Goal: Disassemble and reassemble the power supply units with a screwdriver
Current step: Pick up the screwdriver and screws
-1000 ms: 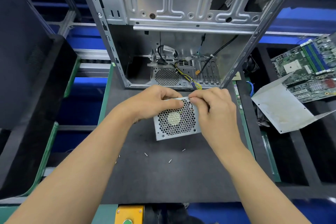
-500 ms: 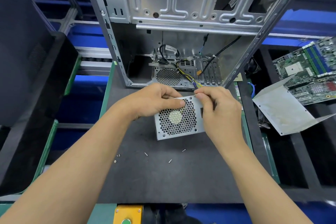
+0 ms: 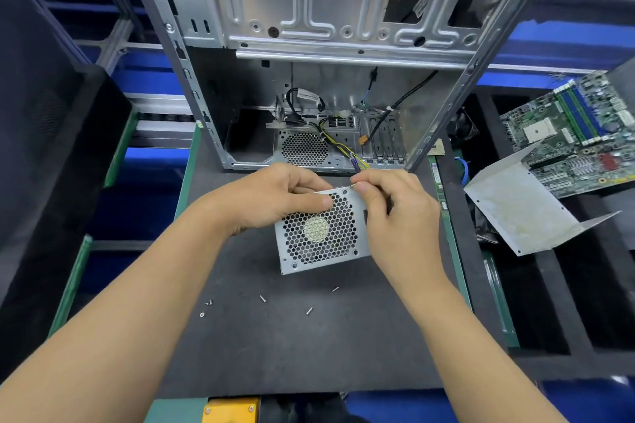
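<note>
The left hand (image 3: 275, 197) grips the PSU (image 3: 321, 233) by its top edge, thumb across the grille, holding it on the mat (image 3: 275, 347) before the case (image 3: 326, 45). The right hand (image 3: 395, 213) pinches something small at the top corner, likely a screw. If the pinch slips, it could drop among the loose screws (image 3: 263, 299) or through the grille.

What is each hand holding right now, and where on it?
The left hand grips the power supply unit at its upper left corner. The right hand pinches something small at the unit's top edge; what it is cannot be told.
</note>
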Available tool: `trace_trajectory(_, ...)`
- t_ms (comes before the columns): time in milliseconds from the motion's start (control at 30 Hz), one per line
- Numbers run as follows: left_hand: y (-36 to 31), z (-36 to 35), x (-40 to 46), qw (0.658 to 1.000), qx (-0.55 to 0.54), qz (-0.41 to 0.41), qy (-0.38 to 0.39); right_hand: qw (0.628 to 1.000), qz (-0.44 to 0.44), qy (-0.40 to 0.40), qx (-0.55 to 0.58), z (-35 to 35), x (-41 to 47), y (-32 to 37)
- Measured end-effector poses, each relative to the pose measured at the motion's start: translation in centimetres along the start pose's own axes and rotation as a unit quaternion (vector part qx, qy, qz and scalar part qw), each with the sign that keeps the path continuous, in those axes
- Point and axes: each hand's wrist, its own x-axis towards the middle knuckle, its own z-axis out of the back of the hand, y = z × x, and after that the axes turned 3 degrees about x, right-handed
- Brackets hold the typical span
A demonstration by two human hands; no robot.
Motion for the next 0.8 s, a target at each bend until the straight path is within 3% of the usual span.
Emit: trace_trajectory(800,-0.09,-0.47,0.14,0.999,-0.029,-0.017,-0.035,0.999,0.042,0.01,-0.015,-0.2,0.23,-0.26)
